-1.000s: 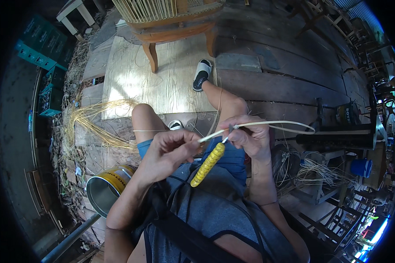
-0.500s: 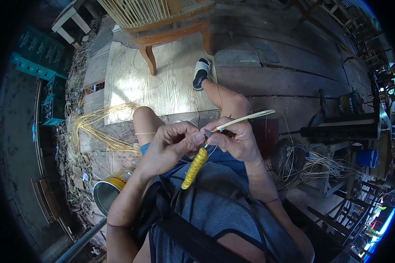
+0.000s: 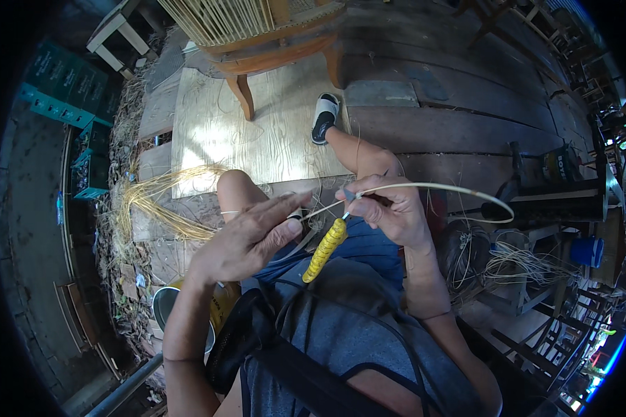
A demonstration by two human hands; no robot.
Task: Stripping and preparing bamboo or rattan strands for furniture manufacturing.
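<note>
My right hand [image 3: 394, 208] pinches a small knife by its grey blade, and a pale cane strip [image 3: 459, 189] passes through the same fingers. The knife's yellow wrapped handle [image 3: 325, 251] hangs down toward my lap. Past my right hand, the strip bows out in a long loop to the right. My left hand [image 3: 257, 236] is closed on the strip's other stretch, thumb against straightened fingers. Between the hands the strip runs taut and slanting. What lies beneath the left fingers is partly hidden.
A wooden chair with cane strands [image 3: 271, 52] stands ahead on a plywood sheet [image 3: 271, 149]. A bundle of golden strands [image 3: 163, 198] lies at left, near a yellow can [image 3: 222, 302]. Coiled cane [image 3: 522, 264] and a blue bucket [image 3: 586, 251] are at right. Green crates [image 3: 90, 163] stand far left.
My hands have moved apart, the left leftward and the right rightward. More strip now shows between them, and its loop at the right is longer. The knife has shifted right with my right hand.
</note>
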